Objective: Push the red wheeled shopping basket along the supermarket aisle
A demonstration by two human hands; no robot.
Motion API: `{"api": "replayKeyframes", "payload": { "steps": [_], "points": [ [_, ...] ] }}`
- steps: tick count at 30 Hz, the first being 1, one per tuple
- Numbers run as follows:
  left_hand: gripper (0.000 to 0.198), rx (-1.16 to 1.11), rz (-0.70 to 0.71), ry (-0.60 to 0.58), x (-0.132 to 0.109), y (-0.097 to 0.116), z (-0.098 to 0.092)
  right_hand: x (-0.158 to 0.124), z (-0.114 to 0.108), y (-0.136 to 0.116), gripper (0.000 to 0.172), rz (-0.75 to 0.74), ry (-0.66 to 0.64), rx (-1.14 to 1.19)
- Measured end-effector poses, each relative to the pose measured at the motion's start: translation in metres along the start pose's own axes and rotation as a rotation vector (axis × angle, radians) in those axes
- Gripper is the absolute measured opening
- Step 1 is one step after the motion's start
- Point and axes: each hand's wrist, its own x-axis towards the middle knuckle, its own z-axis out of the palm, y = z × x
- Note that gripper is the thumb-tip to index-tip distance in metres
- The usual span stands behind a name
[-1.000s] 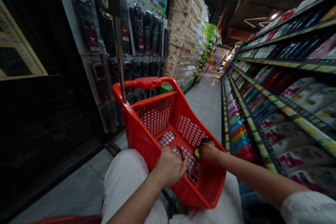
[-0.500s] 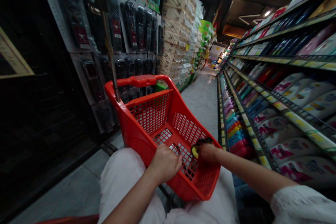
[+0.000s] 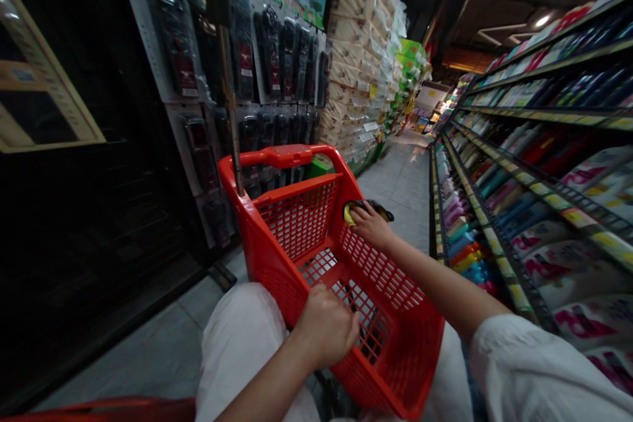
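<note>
A red plastic shopping cart (image 3: 264, 260) with a grid-patterned basket stands tilted between my knees, and nothing lies inside it. My left hand (image 3: 329, 326) is closed around the basket's near rim. Across the basket, my right hand (image 3: 373, 227) presses a black-and-yellow cloth (image 3: 349, 213) against the upper part of the far side wall, close to the handle end. The fingers lie over the cloth, and part of it hangs past the rim. Its exact kind is hard to make out.
Shelves of bottles (image 3: 539, 237) run along the right. Packaged dark goods (image 3: 271, 53) hang on a panel at the left, beside a tall stack of wrapped packs (image 3: 353, 46). A grey tiled aisle (image 3: 395, 175) stretches ahead. A metal pole (image 3: 231, 112) rises by the cart's handle.
My right hand has moved with the cloth from the lower near part of the basket up and along the side wall towards the handle. My left hand keeps its grip on the rim.
</note>
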Motion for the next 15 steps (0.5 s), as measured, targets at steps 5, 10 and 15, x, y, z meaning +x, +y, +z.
{"api": "replayKeyframes", "payload": {
  "steps": [5,10,15],
  "points": [
    [0.034,0.002,-0.013,0.003,-0.001,0.001,0.002,0.033,0.037,-0.011,0.028,0.024,-0.075,0.031],
    [0.032,-0.004,-0.007,0.013,-0.003,0.001,0.003,0.043,0.086,-0.046,0.036,0.031,-0.204,0.021],
    [0.033,-0.004,-0.014,0.012,-0.003,0.001,0.004,0.020,0.103,-0.069,0.031,-0.083,-0.294,0.041]
  ]
}}
